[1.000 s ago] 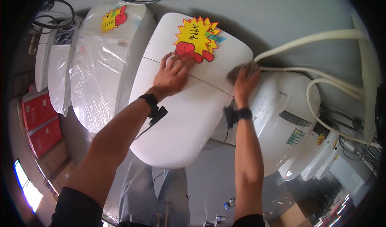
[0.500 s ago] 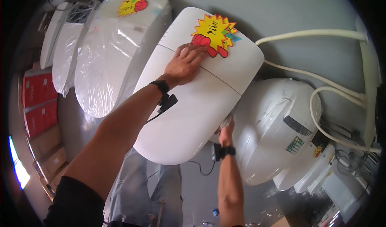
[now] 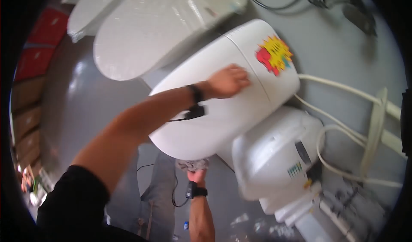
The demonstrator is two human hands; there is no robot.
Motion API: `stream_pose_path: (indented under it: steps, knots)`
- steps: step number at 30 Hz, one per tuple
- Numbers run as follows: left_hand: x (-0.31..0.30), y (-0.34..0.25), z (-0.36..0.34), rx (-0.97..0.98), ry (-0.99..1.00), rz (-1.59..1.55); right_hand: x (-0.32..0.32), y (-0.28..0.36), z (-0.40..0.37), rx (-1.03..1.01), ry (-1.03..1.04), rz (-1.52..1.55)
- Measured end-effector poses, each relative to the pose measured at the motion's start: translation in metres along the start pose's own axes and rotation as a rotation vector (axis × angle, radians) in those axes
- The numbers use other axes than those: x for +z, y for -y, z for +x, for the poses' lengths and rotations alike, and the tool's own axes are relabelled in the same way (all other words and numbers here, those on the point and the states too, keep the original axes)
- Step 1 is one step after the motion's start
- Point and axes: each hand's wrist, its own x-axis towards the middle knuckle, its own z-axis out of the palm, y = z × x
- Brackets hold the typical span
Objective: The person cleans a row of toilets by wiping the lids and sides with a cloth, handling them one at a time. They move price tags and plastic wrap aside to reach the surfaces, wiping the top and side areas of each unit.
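A white smart toilet (image 3: 201, 117) with a closed lid stands in the middle, a yellow and red burst-shaped sticker (image 3: 274, 55) on its rear part. On the lid, near the seam, rests my left hand (image 3: 231, 81), slightly blurred, its fingers curled in with nothing seen in them. My right hand (image 3: 197, 175) is closed on a grey cloth (image 3: 191, 164), pressed up under the front rim of the toilet. Part of the cloth is hidden beneath the rim. Both wrists wear black bands with small devices.
Toilets wrapped in clear plastic (image 3: 133, 40) stand on the left, another toilet (image 3: 274, 147) on the right. Cream hoses (image 3: 339, 85) run along the right side. Red boxes (image 3: 47, 27) and cardboard boxes (image 3: 25, 119) are stacked at the far left. Black cables (image 3: 279, 6) lie at the top.
The view has shifted and turned. My left hand has left the sticker's edge, moved onto the front lid and curled its fingers. My right hand has moved from the toilet's right side to its front.
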Motion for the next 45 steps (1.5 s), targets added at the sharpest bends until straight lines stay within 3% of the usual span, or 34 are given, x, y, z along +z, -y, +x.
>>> stream_pose_path:
  steps: [3,5,8,9,11,12,14,16,21,24,25,28,30,31,33,35,36,39,40,41,45]
  knots:
    - [-0.054,-0.052,-0.070,-0.295,0.191,-0.181,0.033,0.008,-0.024,-0.120,-0.150,-0.061]
    - [-0.095,-0.080,-0.131,-0.482,0.316,-0.491,0.047,0.011,-0.047,0.109,0.096,-0.014]
    - [-0.143,-0.145,-0.185,-0.680,0.532,-0.780,0.129,0.036,-0.081,0.132,0.011,-0.194]
    - [-0.156,-0.166,-0.196,-0.757,0.623,-0.906,0.099,0.027,-0.081,0.150,-0.046,-0.146]
    - [-0.165,-0.211,-0.208,-0.882,0.770,-1.009,0.122,0.034,-0.099,0.168,-0.099,-0.263]
    - [-0.161,-0.233,-0.213,-0.959,0.699,-1.127,0.141,0.041,-0.109,0.181,-0.140,-0.380]
    - [-0.145,-0.263,-0.207,-0.998,0.523,-1.080,0.159,0.061,-0.124,0.151,-0.108,-0.459]
    - [-0.128,-0.262,-0.197,-1.108,0.542,-1.195,0.164,0.091,-0.134,0.143,-0.172,-0.786]
    - [-0.084,-0.236,-0.156,-1.346,0.431,-1.706,0.130,0.183,-0.142,0.054,-0.196,-0.641]
    - [-0.068,-0.234,-0.105,-1.368,0.393,-1.756,0.120,0.222,-0.139,-0.038,-0.293,-0.700]
    - [-0.056,-0.236,-0.094,-1.463,0.347,-1.899,0.118,0.230,-0.135,-0.092,-0.254,-0.650]
    - [-0.009,-0.251,-0.067,-1.460,0.274,-1.799,0.130,0.252,-0.120,-0.117,-0.185,-0.613]
    - [0.011,-0.259,-0.046,-1.521,0.293,-1.799,0.124,0.271,-0.107,0.050,0.012,-0.950]
    - [0.025,-0.260,-0.040,-1.532,0.288,-1.944,0.119,0.290,-0.099,0.049,0.021,-0.938]
    - [0.046,-0.260,-0.023,-1.532,0.190,-2.089,0.103,0.346,-0.080,-0.191,0.104,-1.094]
    - [0.071,-0.248,-0.004,-1.572,0.273,-1.893,0.079,0.399,-0.045,-0.784,-0.277,-1.247]
    - [0.087,-0.240,0.005,-1.590,0.345,-1.719,0.064,0.429,-0.019,-0.872,-0.511,-1.229]
    - [0.138,-0.233,0.059,-1.655,0.260,-1.491,0.035,0.495,0.062,-0.976,-0.583,-1.403]
    - [0.176,-0.233,0.062,-1.485,0.093,-1.514,0.021,0.504,0.086,-1.047,-0.712,-1.660]
    - [0.189,-0.227,0.079,-1.483,0.099,-1.526,0.008,0.510,0.101,-1.108,-0.846,-1.921]
    - [0.290,-0.217,0.104,-1.341,-0.057,-1.613,0.017,0.493,0.112,-1.210,-0.900,-1.884]
